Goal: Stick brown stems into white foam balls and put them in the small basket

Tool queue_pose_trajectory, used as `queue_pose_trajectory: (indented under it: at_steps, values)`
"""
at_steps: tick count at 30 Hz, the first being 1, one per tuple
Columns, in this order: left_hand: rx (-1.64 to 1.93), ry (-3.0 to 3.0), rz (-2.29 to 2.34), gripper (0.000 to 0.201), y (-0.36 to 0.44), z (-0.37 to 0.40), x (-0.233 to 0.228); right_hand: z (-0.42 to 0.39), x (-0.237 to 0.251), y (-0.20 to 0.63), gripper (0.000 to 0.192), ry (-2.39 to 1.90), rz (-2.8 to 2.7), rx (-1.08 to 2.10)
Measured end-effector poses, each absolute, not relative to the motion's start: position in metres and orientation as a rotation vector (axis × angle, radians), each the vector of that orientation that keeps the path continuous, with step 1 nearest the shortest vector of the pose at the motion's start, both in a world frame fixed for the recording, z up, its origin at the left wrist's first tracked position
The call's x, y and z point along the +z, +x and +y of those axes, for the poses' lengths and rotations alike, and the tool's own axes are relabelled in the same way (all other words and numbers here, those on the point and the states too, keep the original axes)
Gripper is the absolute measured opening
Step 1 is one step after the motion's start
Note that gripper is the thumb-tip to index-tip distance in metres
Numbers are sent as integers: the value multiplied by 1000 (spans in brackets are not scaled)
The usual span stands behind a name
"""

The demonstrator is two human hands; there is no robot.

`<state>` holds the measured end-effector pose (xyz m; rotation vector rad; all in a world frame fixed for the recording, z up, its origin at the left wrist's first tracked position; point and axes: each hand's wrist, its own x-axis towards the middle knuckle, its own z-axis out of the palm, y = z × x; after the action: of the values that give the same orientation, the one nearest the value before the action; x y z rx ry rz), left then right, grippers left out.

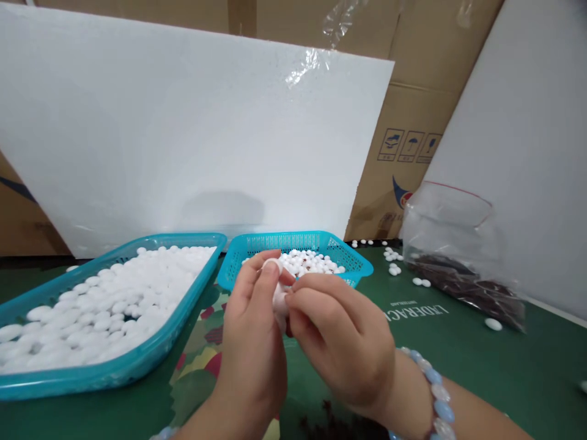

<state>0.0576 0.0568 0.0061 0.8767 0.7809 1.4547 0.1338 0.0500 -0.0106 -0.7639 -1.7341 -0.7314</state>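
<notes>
My left hand (254, 333) is raised in the middle, its fingers closed around white oval pieces (280, 298). One of them shows at the tip of its thumb. My right hand (342, 336) meets it from the right, thumb and forefinger pinched together against the white pieces. Whatever lies between its fingertips is hidden. Just behind the hands stands a blue perforated basket (355, 266) with white oval pieces and a few brown bits inside. To the left, a larger blue tray (132, 366) is heaped with the same smooth white ovals.
At right, a clear zip bag (452, 214) holds dark brown material (463, 284). Loose white ovals (493, 324) lie around it on the green printed table surface (440, 348). A white board (192, 128) leans on cardboard boxes (413, 110) at the back. Dark crumbs (328, 421) lie near the front.
</notes>
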Motion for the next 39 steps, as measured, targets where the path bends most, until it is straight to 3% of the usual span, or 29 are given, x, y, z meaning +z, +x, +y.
queue_pose_trajectory:
  at_steps: [5, 11, 21, 25, 32, 39]
  values:
    - [1427, 816, 780, 6, 60, 61, 3, 57, -15, 135, 13, -712, -1713, -686]
    - [1423, 827, 667, 7, 57, 67, 1, 56, -3, 141, 7, -693, -1626, -268]
    - [1436, 858, 603, 12, 52, 67, 10, 54, 8, 154, 17, -655, -1494, 465]
    - [1413, 862, 586, 9, 53, 65, 7, 54, 9, 156, 19, -686, -1559, 362]
    - [1345, 954, 573, 7, 53, 63, 5, 50, 7, 153, 13, -575, -1689, -176]
    - [1391, 1000, 658, 8, 57, 62, 4, 59, 4, 153, 13, -601, -1777, -301]
